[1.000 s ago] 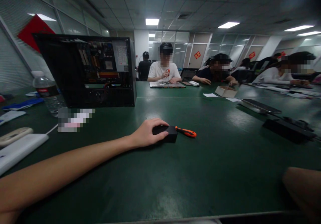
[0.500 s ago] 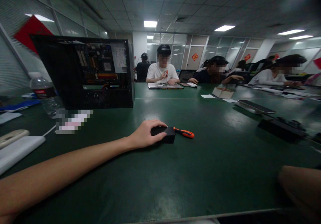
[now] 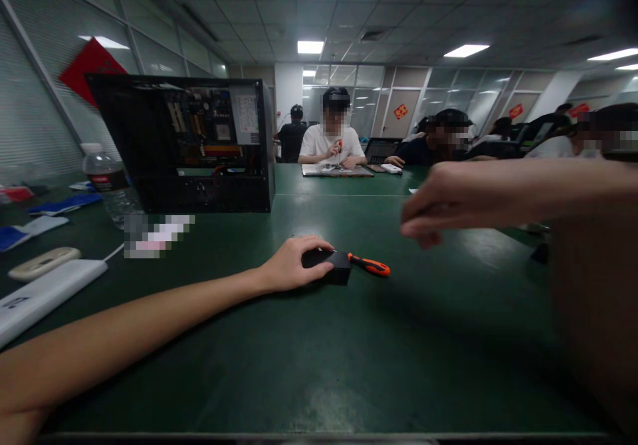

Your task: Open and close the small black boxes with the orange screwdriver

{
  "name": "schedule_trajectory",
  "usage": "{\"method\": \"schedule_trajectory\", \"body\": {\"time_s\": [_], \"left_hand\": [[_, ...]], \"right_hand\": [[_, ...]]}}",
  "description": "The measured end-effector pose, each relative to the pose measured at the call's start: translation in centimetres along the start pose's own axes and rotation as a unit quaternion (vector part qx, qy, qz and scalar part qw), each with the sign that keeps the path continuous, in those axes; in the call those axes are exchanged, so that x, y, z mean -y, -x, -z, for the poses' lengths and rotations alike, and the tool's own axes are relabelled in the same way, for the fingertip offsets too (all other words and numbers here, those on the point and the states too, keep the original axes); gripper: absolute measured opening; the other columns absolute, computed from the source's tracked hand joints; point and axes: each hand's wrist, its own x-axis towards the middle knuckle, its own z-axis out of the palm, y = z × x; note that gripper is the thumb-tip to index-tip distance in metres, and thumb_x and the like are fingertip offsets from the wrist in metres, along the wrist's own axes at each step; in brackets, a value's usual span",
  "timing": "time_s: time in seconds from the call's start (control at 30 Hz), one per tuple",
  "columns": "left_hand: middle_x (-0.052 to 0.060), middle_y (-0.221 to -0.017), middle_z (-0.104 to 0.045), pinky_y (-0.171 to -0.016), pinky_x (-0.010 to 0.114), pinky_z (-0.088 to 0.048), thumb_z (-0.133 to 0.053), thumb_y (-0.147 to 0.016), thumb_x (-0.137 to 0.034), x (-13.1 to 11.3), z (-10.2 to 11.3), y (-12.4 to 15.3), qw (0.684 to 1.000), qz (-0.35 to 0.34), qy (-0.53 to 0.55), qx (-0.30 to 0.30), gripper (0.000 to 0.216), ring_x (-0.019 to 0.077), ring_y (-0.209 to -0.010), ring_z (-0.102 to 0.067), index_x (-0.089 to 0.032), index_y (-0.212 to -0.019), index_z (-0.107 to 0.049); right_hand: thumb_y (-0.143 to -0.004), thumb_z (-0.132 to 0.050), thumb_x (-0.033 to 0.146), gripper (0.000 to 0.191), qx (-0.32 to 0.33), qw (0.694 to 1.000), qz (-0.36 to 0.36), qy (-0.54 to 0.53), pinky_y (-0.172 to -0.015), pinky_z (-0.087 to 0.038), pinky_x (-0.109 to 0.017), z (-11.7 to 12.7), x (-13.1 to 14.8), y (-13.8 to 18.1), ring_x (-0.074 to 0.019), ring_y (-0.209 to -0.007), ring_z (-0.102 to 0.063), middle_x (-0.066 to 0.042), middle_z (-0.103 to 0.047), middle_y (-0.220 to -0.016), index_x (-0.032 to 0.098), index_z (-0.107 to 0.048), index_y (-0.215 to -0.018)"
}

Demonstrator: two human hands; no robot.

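Seeing left hand [image 3: 289, 266] wrapped over a black box [image 3: 341, 269], right hand [image 3: 441, 199] blurred, curled mid-air, can't tell if empty. Orange-black screwdriver [image 3: 369, 264] lies just right of the box, long axis roughly left-right, handle end on the right-hand side.

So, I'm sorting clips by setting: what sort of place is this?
Probably a shared workroom or office: an open computer case and orange-handled tool on a green table, people beyond.

Green table [image 3: 299, 358] bearing black box [image 3: 339, 269], orange-black tool [image 3: 371, 266], computer case [image 3: 199, 196], bottle [image 3: 108, 182]
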Motion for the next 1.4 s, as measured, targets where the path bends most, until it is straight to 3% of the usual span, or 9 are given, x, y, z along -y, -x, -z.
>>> {"method": "schedule_trajectory", "body": {"time_s": [0.17, 0.3, 0.37, 0.5, 0.6, 0.7, 0.97, 1.13, 1.4], "left_hand": [[0.01, -0.114, -0.076, -0.094, 0.036, -0.052, -0.073, -0.087, -0.034, -0.2, 0.3, -0.1, 0.997, 0.072, 0.022, -0.006, 0.033, 0.0249, -0.103, -0.07, -0.015, -0.114, -0.073], [0.01, -0.115, -0.076, -0.094, 0.036, -0.052, -0.072, -0.087, -0.036, 0.0, 0.5, -0.2, 0.993, 0.105, 0.049, 0.013, 0.036, 0.0258, -0.104, -0.07, -0.015, -0.116, -0.074], [0.009, -0.115, -0.077, -0.093, 0.037, -0.052, -0.072, -0.088, -0.038, 0.3, 0.6, -0.3, 0.992, 0.113, 0.059, 0.023, 0.037, 0.0263, -0.104, -0.07, -0.016, -0.117, -0.074], [0.008, -0.118, -0.076, -0.096, 0.036, -0.049, -0.072, -0.088, -0.041, 0.8, 0.8, -0.4, 0.989, 0.115, 0.081, 0.047, 0.04, 0.0272, -0.109, -0.069, -0.017, -0.12, -0.075], [0.008, -0.122, -0.075, -0.1, 0.035, -0.047, -0.072, -0.089, -0.041, 1.0, 0.9, -0.4, 0.987, 0.11, 0.099, 0.059, 0.041, 0.0271, -0.113, -0.068, -0.018, -0.123, -0.074], [0.008, -0.125, -0.074, -0.103, 0.036, -0.046, -0.073, -0.089, -0.04, 0.9, 1.0, -0.5, 0.986, 0.112, 0.11, 0.062, 0.042, 0.0269, -0.115, -0.066, -0.018, -0.124, -0.074], [0.008, -0.124, -0.074, -0.103, 0.037, -0.046, -0.073, -0.088, -0.041, 0.8, 1.0, -0.6, 0.983, 0.127, 0.118, 0.066, 0.044, 0.0283, -0.116, -0.067, -0.017, -0.125, -0.073], [0.008, -0.124, -0.075, -0.104, 0.036, -0.046, -0.072, -0.088, -0.041, 0.8, 0.8, -0.6, 0.983, 0.121, 0.123, 0.065, 0.044, 0.028, -0.116, -0.067, -0.016, -0.125, -0.073], [0.009, -0.123, -0.075, -0.099, 0.038, -0.048, -0.073, -0.086, -0.044, 0.5, 0.9, -0.7, 0.983, 0.14, 0.1, 0.058, 0.048, 0.03, -0.114, -0.067, -0.015, -0.124, -0.072]], "right_hand": [[-0.071, -0.079, 0.056, 0.039, 0.055, 0.998, -0.018, -0.014, -0.065, -0.052, -0.031, -0.3, 1.2, -2.2, -0.0205, -0.076, -0.068, -0.004, -0.072, -0.081, 0.021, -0.073, -0.087], [-0.073, -0.076, 0.038, 0.019, 0.241, 0.97, -0.021, 0.038, -0.057, -0.046, -0.029, 1.0, 2.3, -4.3, -0.0181, -0.064, -0.064, -0.002, -0.069, -0.069, 0.019, -0.072, -0.075], [-0.079, -0.069, 0.032, 0.015, 0.27, 0.96, -0.013, 0.078, -0.058, -0.044, -0.028, 2.8, 2.5, -4.4, -0.0176, -0.065, -0.064, -0.003, -0.071, -0.073, 0.018, -0.073, -0.081], [-0.09, -0.06, 0.048, 0.037, 0.094, 0.99, 0.071, 0.073, -0.064, -0.042, -0.027, 7.4, 3.0, -2.3, -0.0174, -0.075, -0.065, -0.005, -0.073, -0.088, 0.017, -0.072, -0.106], [-0.092, -0.055, 0.059, 0.047, -0.055, 0.989, 0.123, 0.063, -0.062, -0.037, -0.027, 10.0, 3.8, 0.2, -0.0151, -0.069, -0.059, -0.005, -0.07, -0.083, 0.016, -0.073, -0.1], [-0.093, -0.053, 0.06, 0.05, -0.113, 0.984, 0.131, 0.044, -0.059, -0.033, -0.027, 10.9, 4.6, 1.8, -0.013, -0.063, -0.052, -0.004, -0.066, -0.075, 0.015, -0.072, -0.098], [-0.096, -0.052, 0.054, 0.041, -0.096, 0.979, 0.179, 0.019, -0.063, -0.038, -0.026, 8.8, 5.6, -0.2, -0.0138, -0.068, -0.056, -0.004, -0.068, -0.082, 0.016, -0.069, -0.099], [-0.098, -0.047, 0.051, 0.041, -0.108, 0.979, 0.172, 0.02, -0.066, -0.04, -0.027, 7.6, 5.6, -1.5, -0.0154, -0.071, -0.059, -0.005, -0.067, -0.084, 0.016, -0.066, -0.102], [-0.091, -0.057, 0.034, 0.029, -0.053, 0.979, 0.194, 0.02, -0.073, -0.046, -0.027, 8.7, 6.3, -1.0, -0.0178, -0.088, -0.063, -0.009, -0.069, -0.104, 0.015, -0.067, -0.109]]}}
